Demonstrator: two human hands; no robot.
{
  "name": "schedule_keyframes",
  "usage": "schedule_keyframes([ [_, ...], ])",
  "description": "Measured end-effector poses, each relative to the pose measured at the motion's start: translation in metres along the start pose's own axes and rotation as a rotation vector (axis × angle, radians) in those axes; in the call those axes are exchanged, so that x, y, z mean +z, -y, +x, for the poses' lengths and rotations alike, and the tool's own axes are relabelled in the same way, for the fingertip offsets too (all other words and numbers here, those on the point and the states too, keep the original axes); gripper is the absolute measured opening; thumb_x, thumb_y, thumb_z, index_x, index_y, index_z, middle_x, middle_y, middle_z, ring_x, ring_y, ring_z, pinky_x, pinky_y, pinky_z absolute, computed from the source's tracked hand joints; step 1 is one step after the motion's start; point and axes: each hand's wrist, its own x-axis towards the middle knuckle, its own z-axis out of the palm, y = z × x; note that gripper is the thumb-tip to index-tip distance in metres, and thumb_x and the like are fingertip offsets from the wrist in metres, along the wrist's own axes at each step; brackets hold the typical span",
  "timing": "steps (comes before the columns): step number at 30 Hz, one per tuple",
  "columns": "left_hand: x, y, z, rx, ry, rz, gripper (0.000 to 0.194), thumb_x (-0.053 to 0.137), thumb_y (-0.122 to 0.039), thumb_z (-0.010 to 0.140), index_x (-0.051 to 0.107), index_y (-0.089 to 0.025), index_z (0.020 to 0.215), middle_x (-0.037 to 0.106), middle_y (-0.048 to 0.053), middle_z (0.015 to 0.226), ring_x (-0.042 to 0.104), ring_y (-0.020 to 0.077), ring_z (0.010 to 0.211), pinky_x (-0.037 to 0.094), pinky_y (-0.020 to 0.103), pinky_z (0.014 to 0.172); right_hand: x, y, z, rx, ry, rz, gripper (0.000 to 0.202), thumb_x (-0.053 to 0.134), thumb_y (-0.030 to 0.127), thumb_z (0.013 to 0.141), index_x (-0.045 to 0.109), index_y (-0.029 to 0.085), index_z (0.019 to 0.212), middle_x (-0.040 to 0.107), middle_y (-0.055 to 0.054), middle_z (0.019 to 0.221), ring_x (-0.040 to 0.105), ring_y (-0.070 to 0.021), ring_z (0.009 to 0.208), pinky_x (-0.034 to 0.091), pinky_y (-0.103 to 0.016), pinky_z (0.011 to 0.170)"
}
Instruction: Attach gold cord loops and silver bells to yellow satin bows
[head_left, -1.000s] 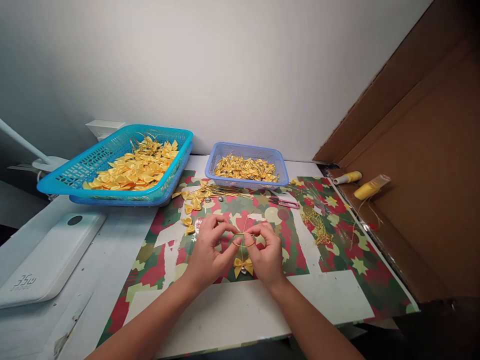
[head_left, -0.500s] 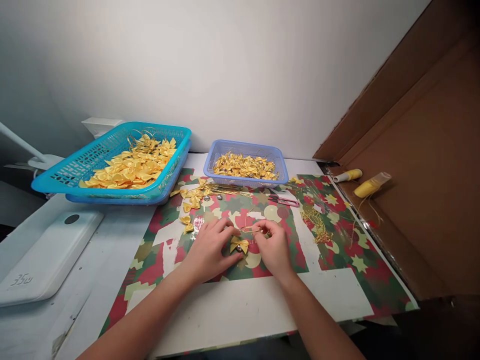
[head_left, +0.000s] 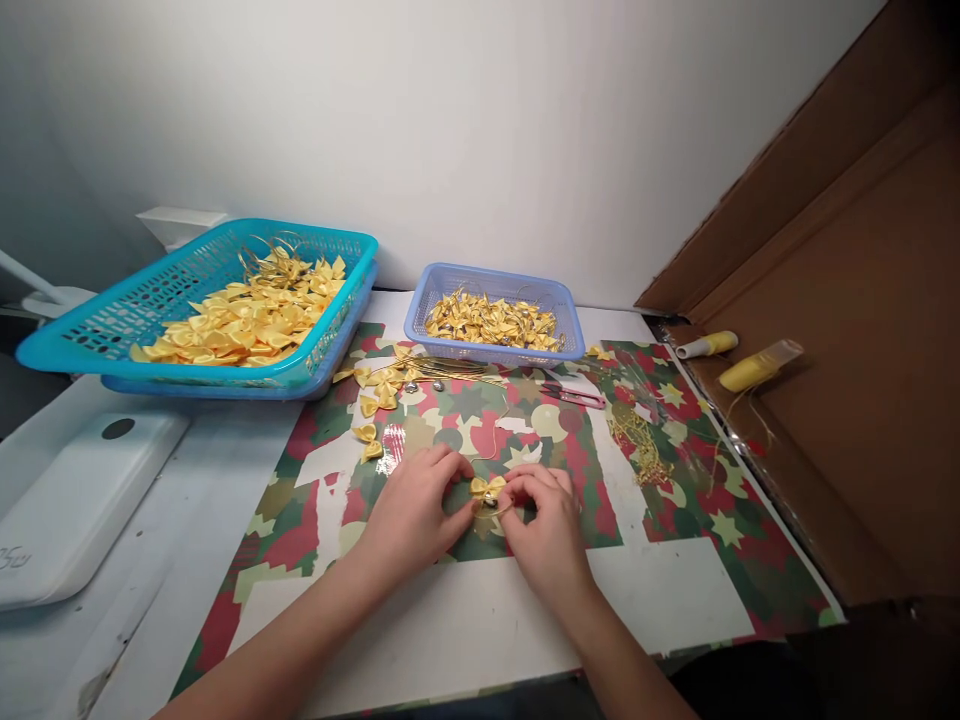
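A small yellow ribbon bow (head_left: pixel 487 486) with a silver bell (head_left: pixel 491 501) at its middle is between my two hands, low over the patterned sheet. My left hand (head_left: pixel 424 500) is curled at the bow's left side, thumb and forefinger closed on its edge; the exact contact is partly hidden. From the right, my right hand (head_left: pixel 546 520) pinches a thin gold cord (head_left: pixel 493 514) between thumb and forefinger. That cord curves across the front of the bell, and a loose length trails away behind the left fingertips.
A turquoise basket (head_left: pixel 67 352) of yellow bows stands at the left; a blue basket (head_left: pixel 495 354) of bows with bells is at the back. Loose bows (head_left: pixel 367 440), thread snips (head_left: pixel 574 396), cord scraps (head_left: pixel 641 450), thread spools (head_left: pixel 757 368) and a white power bank (head_left: pixel 82 500) lie around.
My right hand has brought the cord down and in to the front of the bow and bell. My left hand stays at the bow's left side. The head view has shifted slightly.
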Motion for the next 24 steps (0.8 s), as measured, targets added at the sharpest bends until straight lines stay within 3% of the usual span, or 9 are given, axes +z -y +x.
schedule_keyframes([
  [9, 0.006, -0.005, -0.008, -0.042, -0.029, 0.062, 0.018, 0.06, -0.025, 0.075, 0.042, -0.022, 0.076, 0.057, 0.002, 0.08, 0.053, 0.0237, 0.077, 0.041, 0.035, 0.065, -0.007, 0.004, 0.002, 0.012, 0.062, 0.014, 0.014, 0.058, 0.015, 0.077, 0.061, 0.023, 0.065, 0.072, -0.002, 0.085, 0.055, -0.0245, 0.086, 0.038, -0.037, 0.075],
  [16, 0.006, -0.005, -0.008, -0.012, -0.068, 0.061, 0.017, 0.061, -0.028, 0.075, 0.046, -0.022, 0.073, 0.057, 0.002, 0.078, 0.054, 0.0231, 0.074, 0.041, 0.034, 0.063, -0.008, 0.009, 0.01, 0.024, 0.094, 0.013, 0.016, 0.059, 0.017, 0.075, 0.061, 0.024, 0.061, 0.067, -0.001, 0.066, 0.056, -0.0227, 0.076, 0.039, -0.036, 0.071],
  [21, -0.002, -0.005, -0.007, -0.03, -0.095, -0.046, 0.025, 0.06, -0.039, 0.079, 0.045, -0.022, 0.069, 0.056, 0.001, 0.071, 0.053, 0.0208, 0.068, 0.039, 0.031, 0.058, -0.011, 0.011, 0.017, 0.085, 0.059, 0.207, 0.012, 0.058, 0.025, 0.078, 0.064, 0.023, 0.067, 0.066, -0.004, 0.078, 0.057, -0.0223, 0.08, 0.043, -0.031, 0.062],
  [24, -0.007, -0.008, -0.007, -0.037, -0.027, -0.265, 0.032, 0.05, -0.045, 0.088, 0.045, -0.022, 0.067, 0.053, 0.0, 0.067, 0.051, 0.0179, 0.062, 0.037, 0.028, 0.054, -0.013, 0.014, 0.019, 0.087, 0.036, 0.297, 0.013, 0.058, 0.029, 0.081, 0.065, 0.022, 0.074, 0.064, -0.007, 0.087, 0.057, -0.0225, 0.086, 0.047, -0.029, 0.06],
])
